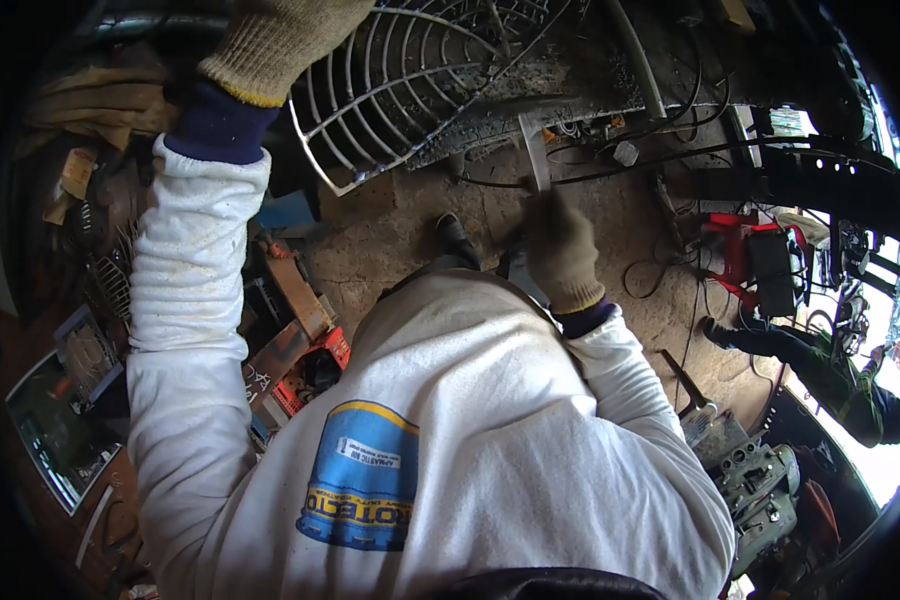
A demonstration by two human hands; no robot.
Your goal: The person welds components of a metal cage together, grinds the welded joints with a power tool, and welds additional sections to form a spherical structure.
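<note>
A curved metal wire grille (380,95) with many bent bars lies at the top, over a dark workbench (590,85). My left hand (285,40), in a tan knitted glove, is at the grille's left edge. Its fingers run out of the picture, so I cannot see whether they hold it. My right hand (562,250), gloved alike and blurred by motion, is closed low in front of the bench. A flat, pale, strip-like tool (535,150) points up from it toward the bench edge; its exact kind is unclear.
Cables (660,170) hang and trail at the right. A red stool-like frame (735,250) and a person (830,380) in dark clothes are farther right. A grey metal machine part (755,485) stands lower right. Rusty steel pieces (295,290) and clutter crowd the left.
</note>
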